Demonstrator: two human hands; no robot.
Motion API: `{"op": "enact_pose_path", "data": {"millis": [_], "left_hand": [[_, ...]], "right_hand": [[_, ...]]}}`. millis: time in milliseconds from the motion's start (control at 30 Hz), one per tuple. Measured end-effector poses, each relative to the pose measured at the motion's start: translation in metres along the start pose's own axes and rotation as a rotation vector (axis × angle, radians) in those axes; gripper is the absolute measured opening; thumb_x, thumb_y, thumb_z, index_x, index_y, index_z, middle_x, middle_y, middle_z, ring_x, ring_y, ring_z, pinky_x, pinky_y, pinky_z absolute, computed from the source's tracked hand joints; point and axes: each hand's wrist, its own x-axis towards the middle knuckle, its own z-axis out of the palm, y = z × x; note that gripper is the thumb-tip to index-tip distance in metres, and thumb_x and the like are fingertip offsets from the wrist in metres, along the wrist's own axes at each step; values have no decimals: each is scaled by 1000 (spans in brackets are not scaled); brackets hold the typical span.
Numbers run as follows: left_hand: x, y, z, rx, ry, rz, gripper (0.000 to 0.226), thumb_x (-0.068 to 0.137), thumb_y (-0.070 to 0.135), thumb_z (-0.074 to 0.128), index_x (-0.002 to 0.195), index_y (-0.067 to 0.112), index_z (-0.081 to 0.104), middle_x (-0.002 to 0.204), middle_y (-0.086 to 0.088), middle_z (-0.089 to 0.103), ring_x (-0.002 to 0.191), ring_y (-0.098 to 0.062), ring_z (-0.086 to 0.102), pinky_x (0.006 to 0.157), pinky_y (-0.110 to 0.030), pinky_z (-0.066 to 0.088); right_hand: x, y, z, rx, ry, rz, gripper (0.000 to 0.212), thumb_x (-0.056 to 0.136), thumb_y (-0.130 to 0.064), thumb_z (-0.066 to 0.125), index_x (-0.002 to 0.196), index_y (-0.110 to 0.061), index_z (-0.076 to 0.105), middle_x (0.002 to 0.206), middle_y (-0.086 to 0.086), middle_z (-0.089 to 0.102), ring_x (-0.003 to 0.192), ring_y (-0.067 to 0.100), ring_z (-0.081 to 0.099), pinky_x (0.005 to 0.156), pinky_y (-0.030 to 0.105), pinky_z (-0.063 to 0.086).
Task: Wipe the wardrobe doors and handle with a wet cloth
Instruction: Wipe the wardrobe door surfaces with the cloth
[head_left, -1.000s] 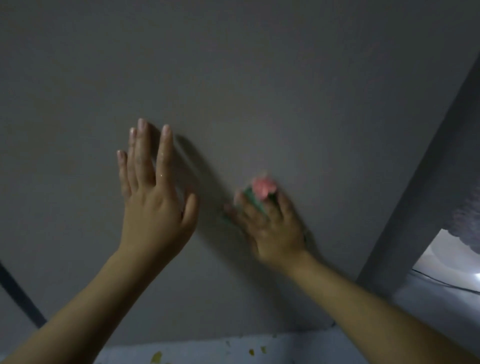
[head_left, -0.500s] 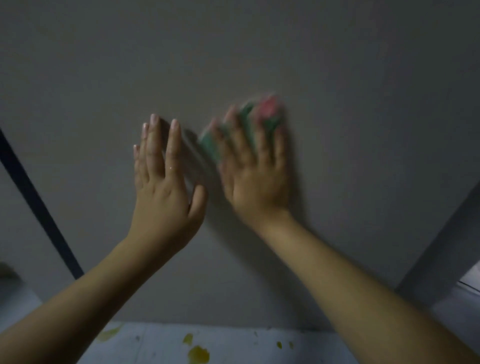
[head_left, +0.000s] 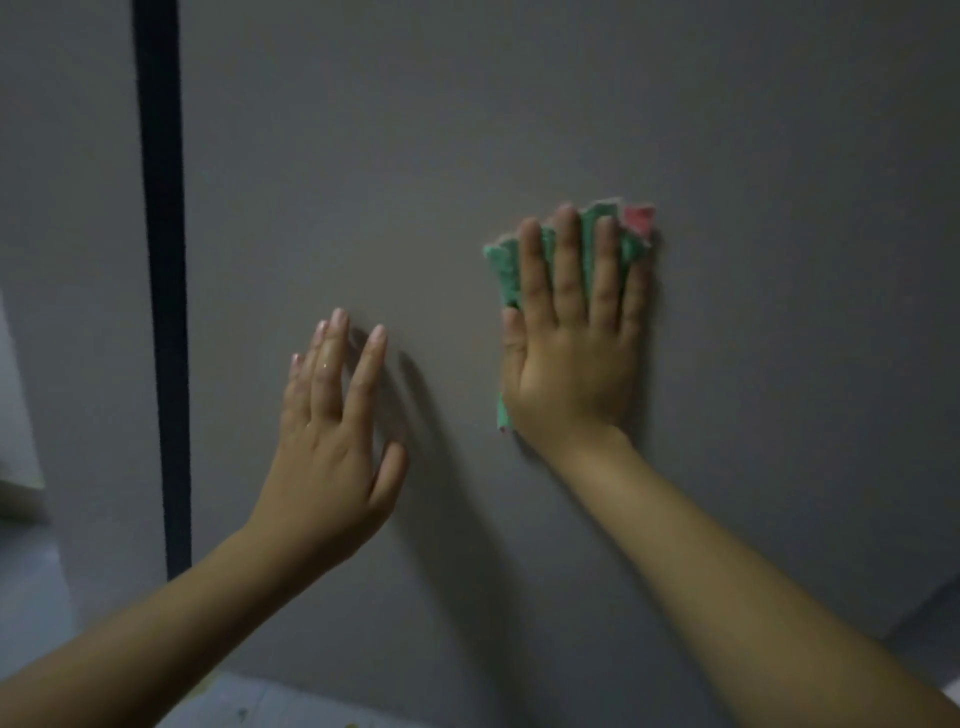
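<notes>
**Grey door panel under wiping, cloth pressed flat by the right hand**

Bare forearms are seen entering from the lower edge of the head view, both raised towards the door. A strip of pale floor with small yellowish specks is visible below them.

The left hand is held open, fingers extended and loosely together, thumb apart, nothing grasped. Wet highlights are seen on its fingers. Whether the palm touches the panel cannot be told; a shadow is cast just beside it. Its placement is judged to steady the body or the door while pressure is applied elsewhere.

The right hand is spread flat, fingers splayed, palm pressed onto a crumpled green cloth with a pink corner. The cloth is pinned between palm and panel rather than gripped in a fist, so that a broad wet face is presumably kept in contact. Its edges show beyond the fingertips and beside the wrist.

Behind both hands the plain grey matt wardrobe door fills the view. A dark vertical strip runs down at the left, possibly a gap or a handle; which cannot be told.
</notes>
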Motion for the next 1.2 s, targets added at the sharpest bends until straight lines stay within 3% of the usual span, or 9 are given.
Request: {"op": "enact_pose_path", "data": {"millis": [100,233,400,567,800,900,1067,1133,1200], "left_hand": [[-2,-18,3,-22,47,-49,77,86,37,38,153,14,8,159,-16,-4,147,-27,-7,120,-40,-3],[-15,-27,8,-68,83,-81,75,88,37,39,152,8,11,159,-18,-1,147,-28,-4,119,-42,-1],[-21,-40,-3,-118,126,-137,73,90,36,38,151,6,12,159,-17,2,148,-29,-1,119,-42,1],[-17,-62,-7,-174,205,-224,74,90,34,37,151,5,8,158,-17,0,147,-26,-5,119,-39,-3],[-15,-69,-2,-228,290,-304,73,90,34,38,150,2,9,157,-21,4,147,-27,-1,119,-42,-2],[-13,-69,-8,-251,319,-373,74,90,35,36,150,1,11,158,-20,6,147,-27,0,119,-46,1],[-9,-76,-22,-281,365,-448,75,90,36,34,151,2,9,159,-17,2,147,-25,-3,120,-36,-6],[-10,-78,-20,-275,359,-453,75,90,37,33,151,2,8,159,-16,1,147,-24,-4,119,-33,-8],[-12,-83,-13,-264,345,-476,75,90,38,33,151,3,7,159,-16,1,147,-24,-4,119,-33,-8]], "right_hand": [[-24,-25,15,45,-108,-359,51,95,-28,44,144,-14,38,150,3,35,145,32,14,119,45,-2],[-85,-17,19,55,-319,-787,42,98,-24,42,139,-18,50,147,1,38,139,21,33,120,42,11],[-12,35,-7,-60,-198,-654,70,91,-22,45,152,-11,13,150,13,26,146,29,10,120,44,3],[92,-28,8,-20,-64,-398,53,97,-30,39,144,-5,36,148,20,36,137,37,19,116,44,0],[-32,-106,46,48,-382,-980,41,90,-24,48,126,-10,62,134,10,57,131,31,42,120,45,10],[-18,-84,28,86,-452,-989,41,95,-26,45,132,-12,53,135,5,55,129,24,42,118,40,17],[93,-36,11,-79,-150,-743,54,102,-34,27,151,-13,20,150,12,31,146,24,14,120,40,5],[123,-56,16,-88,-150,-665,57,100,-34,27,150,-7,23,152,18,29,146,21,-3,118,43,1],[123,-95,31,-35,-144,-623,56,99,-33,30,146,-4,31,151,19,32,145,23,6,118,43,2]]}}
